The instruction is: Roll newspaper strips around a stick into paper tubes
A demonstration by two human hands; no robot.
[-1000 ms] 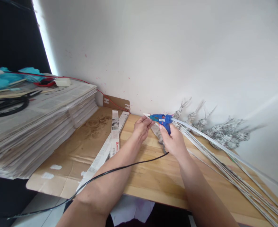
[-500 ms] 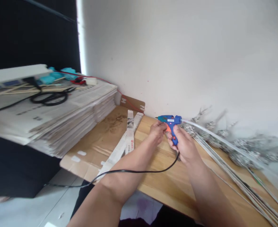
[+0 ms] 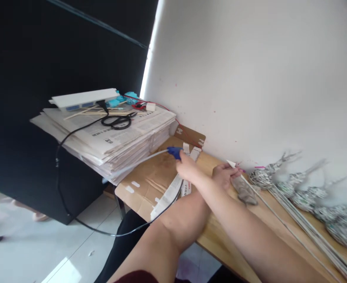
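Note:
My right hand point(image 3: 185, 167) reaches across to the left, closed on a blue glue gun point(image 3: 174, 151). A clear glue stick point(image 3: 132, 165) juts from the gun's back over the cardboard sheet point(image 3: 144, 181). The gun's black cord point(image 3: 73, 220) loops down toward the floor. My left hand point(image 3: 224, 175) lies behind the right forearm, near the wall. It pinches a thin rolled newspaper stick point(image 3: 231, 163) with a grey paper wad point(image 3: 244, 191) on it. Both rest over the wooden table point(image 3: 220, 239).
A tall stack of newspapers point(image 3: 111, 137) stands at the left, with black scissors point(image 3: 117, 120) and a white power strip point(image 3: 85, 98) on top. Folded paper strips point(image 3: 173, 189) lie on the cardboard. Several paper-rolled stems with twisted heads point(image 3: 297, 192) lie along the wall at right.
My right hand has carried the glue gun away from the paper stick and leftward over the cardboard, crossing in front of my left arm. The view has swung left.

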